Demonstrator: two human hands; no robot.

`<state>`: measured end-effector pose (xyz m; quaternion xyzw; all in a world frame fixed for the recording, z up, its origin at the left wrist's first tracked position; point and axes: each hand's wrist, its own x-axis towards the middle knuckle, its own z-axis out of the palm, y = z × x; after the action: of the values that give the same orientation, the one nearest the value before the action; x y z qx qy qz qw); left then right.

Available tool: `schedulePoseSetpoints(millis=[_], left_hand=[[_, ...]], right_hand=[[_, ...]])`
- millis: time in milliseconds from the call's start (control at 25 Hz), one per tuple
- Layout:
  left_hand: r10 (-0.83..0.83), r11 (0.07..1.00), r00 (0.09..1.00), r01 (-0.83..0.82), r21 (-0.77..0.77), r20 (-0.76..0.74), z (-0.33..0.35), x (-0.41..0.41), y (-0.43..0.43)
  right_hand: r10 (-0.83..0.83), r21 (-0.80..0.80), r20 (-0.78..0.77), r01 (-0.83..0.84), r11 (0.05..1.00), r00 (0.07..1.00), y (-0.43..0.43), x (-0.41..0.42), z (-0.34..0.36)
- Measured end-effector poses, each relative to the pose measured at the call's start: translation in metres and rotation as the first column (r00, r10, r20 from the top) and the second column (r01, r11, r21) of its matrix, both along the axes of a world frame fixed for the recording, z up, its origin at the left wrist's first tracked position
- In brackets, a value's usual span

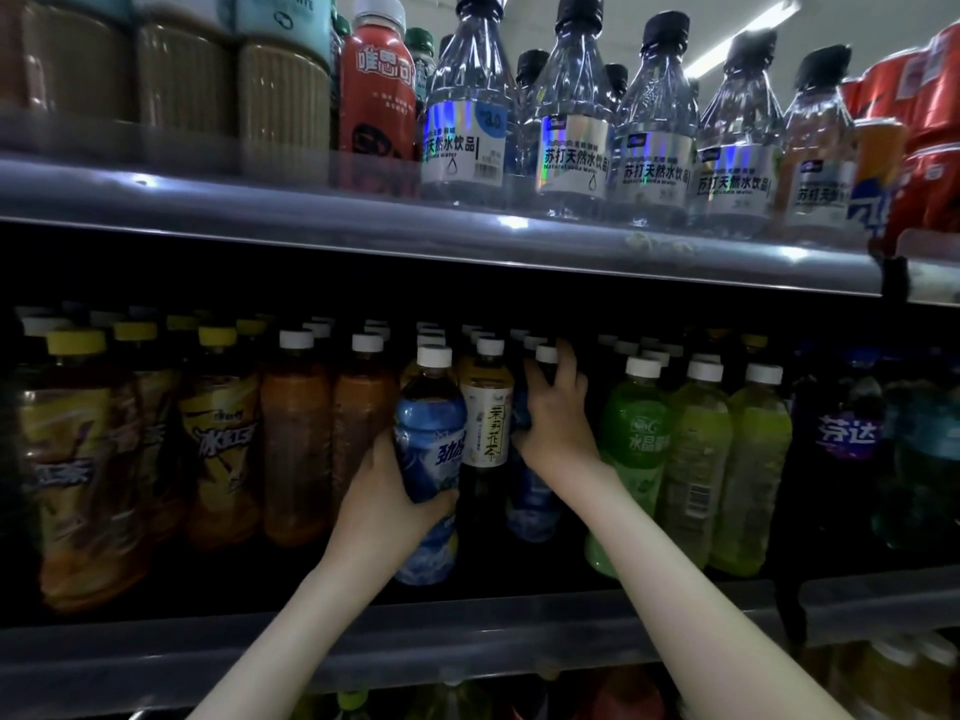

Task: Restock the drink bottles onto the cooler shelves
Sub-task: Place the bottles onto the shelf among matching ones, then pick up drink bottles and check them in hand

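Shelf work looked about mid-row to me. Left hand [384, 498] was wrapped round the lower half of a blue bottle [428, 439], fingers curled under the label, holding it upright just inside the front lip of the cooler shelf [519, 634]. I'd guess the grip was that low so the cap could clear the shelf above on the way in. Right hand [558, 413] was clamped on a second blue bottle [530, 504] further back, fingertips up by its white cap and thumb on the side.

Between the two grips stood a pale tea bottle [485, 407], touching the bottle in the left hand as far as I could tell. Just right of the right-hand grip were the green bottles [636, 444], packed tight.

My read: the right hand was steadying its bottle or shoving it back to open a slot for the one in the left hand. The blue lane looked narrow — a careless nudge could tip the tea.
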<state>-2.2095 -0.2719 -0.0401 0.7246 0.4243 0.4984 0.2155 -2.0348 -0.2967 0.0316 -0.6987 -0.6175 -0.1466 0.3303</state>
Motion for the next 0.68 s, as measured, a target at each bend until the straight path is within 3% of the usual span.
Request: schedulePoseSetpoints(millis=[160, 240, 320, 480, 680], left_hand=[[0.010, 1.000, 1.000, -0.010, 0.018, -0.022, 0.002, -0.001, 0.000], [0.020, 1.000, 1.000, -0.020, 0.023, -0.002, 0.002, -0.001, -0.001], [0.027, 0.999, 0.999, -0.028, 0.023, 0.035, 0.003, -0.001, -0.005], [-0.027, 1.000, 0.998, 0.026, 0.015, 0.050, 0.007, 0.016, -0.018], [-0.110, 0.994, 0.994, 0.110, 0.021, -0.002, 0.006, 0.066, -0.033]], right_hand=[[0.023, -0.062, 0.003, -0.023, 0.998, 1.000, 0.002, 0.000, 0.001], [-0.019, -0.109, 0.109, 0.031, 0.994, 0.994, -0.001, -0.001, 0.001], [-0.026, -0.044, 0.250, 0.038, 0.998, 0.968, -0.010, 0.000, 0.000], [-0.091, 0.173, 0.333, 0.034, 0.984, 0.939, -0.046, 0.027, -0.007], [-0.172, 0.088, 0.385, 0.150, 0.985, 0.906, -0.072, 0.071, -0.043]])
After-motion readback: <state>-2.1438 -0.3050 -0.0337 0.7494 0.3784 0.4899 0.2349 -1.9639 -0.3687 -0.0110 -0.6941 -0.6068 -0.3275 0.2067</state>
